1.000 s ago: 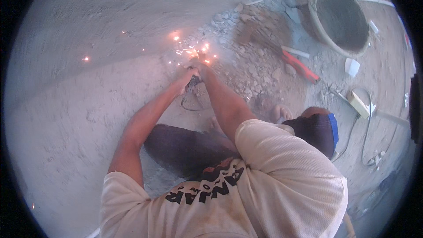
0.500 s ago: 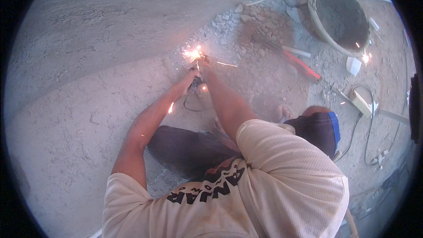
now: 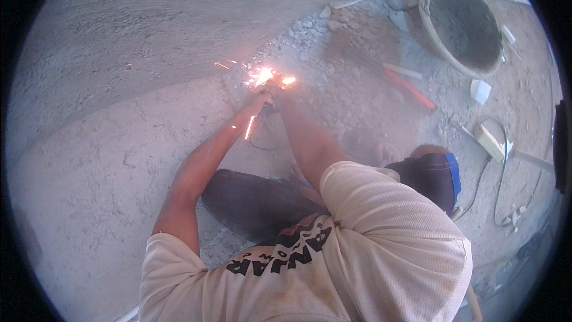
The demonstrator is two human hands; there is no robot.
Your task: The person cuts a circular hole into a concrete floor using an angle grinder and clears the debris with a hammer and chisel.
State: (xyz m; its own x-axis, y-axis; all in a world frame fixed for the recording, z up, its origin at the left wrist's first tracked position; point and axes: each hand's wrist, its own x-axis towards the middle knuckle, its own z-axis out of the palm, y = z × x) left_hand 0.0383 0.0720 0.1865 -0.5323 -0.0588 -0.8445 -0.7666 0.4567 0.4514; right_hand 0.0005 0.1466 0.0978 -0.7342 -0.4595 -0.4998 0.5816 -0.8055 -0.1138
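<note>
Sparks have spread rightward ahead of the left hand, closed around a dark tool beside the right hand, whose grip cannot be told through dust; stray sparks could burn the bare forearms.

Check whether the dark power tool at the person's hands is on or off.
Most likely on: bright sparks burst just beyond the left hand holding the dark power tool. Glare and haze hide its working end.
</note>
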